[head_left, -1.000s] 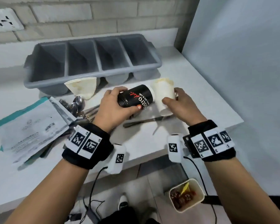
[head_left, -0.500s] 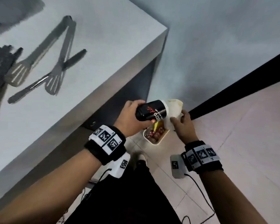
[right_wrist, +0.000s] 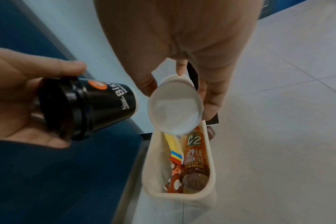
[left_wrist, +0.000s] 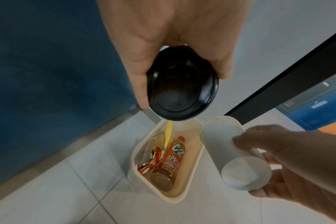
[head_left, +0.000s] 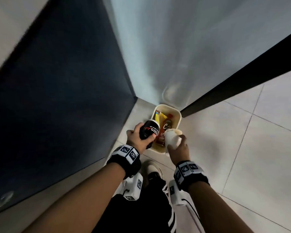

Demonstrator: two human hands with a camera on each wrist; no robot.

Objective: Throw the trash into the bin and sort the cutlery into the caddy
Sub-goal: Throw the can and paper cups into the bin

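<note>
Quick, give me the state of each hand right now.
Left hand: grips the black lidded cup above the bin.
Right hand: holds the white paper cup above it.

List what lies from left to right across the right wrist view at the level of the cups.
left hand → black cup → white cup → right hand's fingers → tiled floor

The round paper cup with a lid (head_left: pixel 149 131) is black with red and white lettering. The plain paper cup (head_left: pixel 172 138) is white. The rectangular plastic bin (head_left: pixel 179 117) is cream; inside, a plastic bottle (left_wrist: pixel 173 157) has an orange label, and the crumpled wrappers (right_wrist: pixel 173 147) are yellow, blue and brown. The floor tiles (head_left: pixel 242 148) are pale grey.
</note>
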